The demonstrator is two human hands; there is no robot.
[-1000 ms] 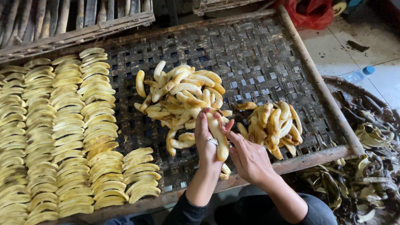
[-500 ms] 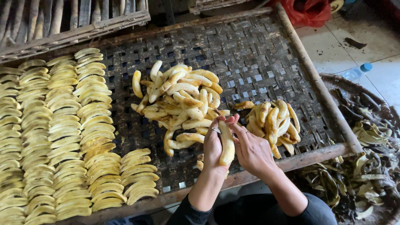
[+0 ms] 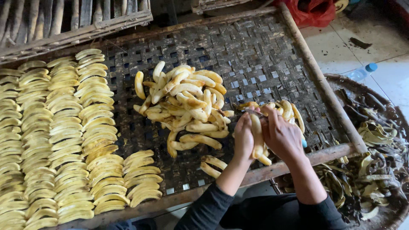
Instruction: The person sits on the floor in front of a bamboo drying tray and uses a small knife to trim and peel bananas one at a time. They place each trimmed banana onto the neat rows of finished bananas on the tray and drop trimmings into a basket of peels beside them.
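My left hand [image 3: 243,138] holds a peeled banana [image 3: 257,137] upright over the near edge of a woven bamboo tray [image 3: 238,55]. My right hand [image 3: 283,136] presses against the same banana and grips a small knife; its blue handle end [image 3: 303,144] shows below the palm, and a thin blade shows at the fingertips. A heap of peeled bananas [image 3: 187,106] lies just left of my hands. A smaller heap [image 3: 286,110] sits behind them. Two pieces [image 3: 212,164] lie near my left wrist.
Neat rows of flat banana slices [image 3: 64,136] cover the tray's left side. A round basket of dark peels [image 3: 375,170] stands at the right. Beyond it are a plastic bottle [image 3: 362,71] on the tiled floor and a red bag [image 3: 315,10]. Another slatted rack [image 3: 76,25] lies behind.
Both hands have shifted right with the banana, away from the big heap and toward the smaller one. The heaps and rows have not changed.
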